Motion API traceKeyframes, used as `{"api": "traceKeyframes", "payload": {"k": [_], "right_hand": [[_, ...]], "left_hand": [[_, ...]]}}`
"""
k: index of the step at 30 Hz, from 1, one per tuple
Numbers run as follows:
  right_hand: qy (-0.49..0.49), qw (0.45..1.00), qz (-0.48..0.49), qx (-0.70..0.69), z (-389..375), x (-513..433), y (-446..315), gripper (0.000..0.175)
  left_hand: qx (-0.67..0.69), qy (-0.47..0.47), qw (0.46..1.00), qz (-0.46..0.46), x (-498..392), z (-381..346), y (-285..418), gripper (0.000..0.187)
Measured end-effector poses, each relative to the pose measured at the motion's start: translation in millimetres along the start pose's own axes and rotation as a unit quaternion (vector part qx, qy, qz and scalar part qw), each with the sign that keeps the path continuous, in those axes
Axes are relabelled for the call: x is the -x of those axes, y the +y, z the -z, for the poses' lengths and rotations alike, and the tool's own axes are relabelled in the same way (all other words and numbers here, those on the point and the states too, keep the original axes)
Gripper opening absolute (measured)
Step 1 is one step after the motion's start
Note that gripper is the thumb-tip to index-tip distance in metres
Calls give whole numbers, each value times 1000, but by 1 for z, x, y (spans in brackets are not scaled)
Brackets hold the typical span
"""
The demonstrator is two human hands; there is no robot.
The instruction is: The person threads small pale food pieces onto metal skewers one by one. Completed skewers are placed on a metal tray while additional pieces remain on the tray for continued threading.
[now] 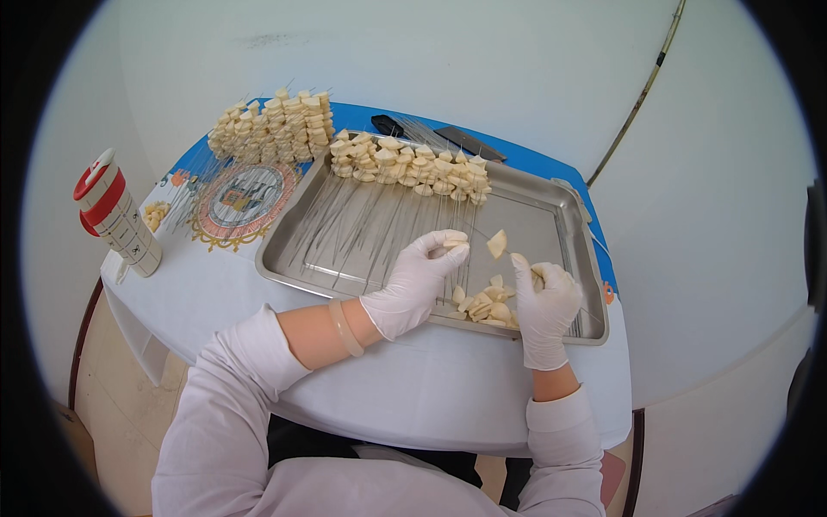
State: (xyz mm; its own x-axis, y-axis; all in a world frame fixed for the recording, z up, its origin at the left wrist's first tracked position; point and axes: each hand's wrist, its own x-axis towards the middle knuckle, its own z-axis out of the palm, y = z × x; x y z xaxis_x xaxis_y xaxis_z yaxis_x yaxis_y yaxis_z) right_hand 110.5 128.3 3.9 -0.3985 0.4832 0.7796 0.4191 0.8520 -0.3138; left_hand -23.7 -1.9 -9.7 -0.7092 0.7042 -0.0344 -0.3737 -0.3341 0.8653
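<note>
Both of my hands wear white gloves above a shallow stainless steel tray. Between the thumb and fingers of my left hand is a pale cream food slice. My right hand grips a thin skewer, with one wedge-shaped slice threaded near its far end. A small heap of loose slices lies in the tray between my hands, by the near rim. Along the tray's far left side rest several loaded skewers, their bare ends pointing towards me.
More loaded skewers are stacked at the back left. Behind the tray lie a bundle of bare skewers and a dark flat blade. A red-and-white tumbler stands at the left edge, beside small yellowish pieces. A wall borders the table's back.
</note>
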Motion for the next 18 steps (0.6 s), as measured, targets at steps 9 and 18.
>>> {"api": "traceKeyframes", "payload": {"k": [9, 18], "right_hand": [[22, 999, 12, -20, 1, -1, 0, 32], [8, 999, 26, 23, 9, -9, 5, 32]], "left_hand": [[21, -19, 1000, -12, -5, 4, -3, 32], [122, 1, 992, 34, -5, 2, 1, 33]]}}
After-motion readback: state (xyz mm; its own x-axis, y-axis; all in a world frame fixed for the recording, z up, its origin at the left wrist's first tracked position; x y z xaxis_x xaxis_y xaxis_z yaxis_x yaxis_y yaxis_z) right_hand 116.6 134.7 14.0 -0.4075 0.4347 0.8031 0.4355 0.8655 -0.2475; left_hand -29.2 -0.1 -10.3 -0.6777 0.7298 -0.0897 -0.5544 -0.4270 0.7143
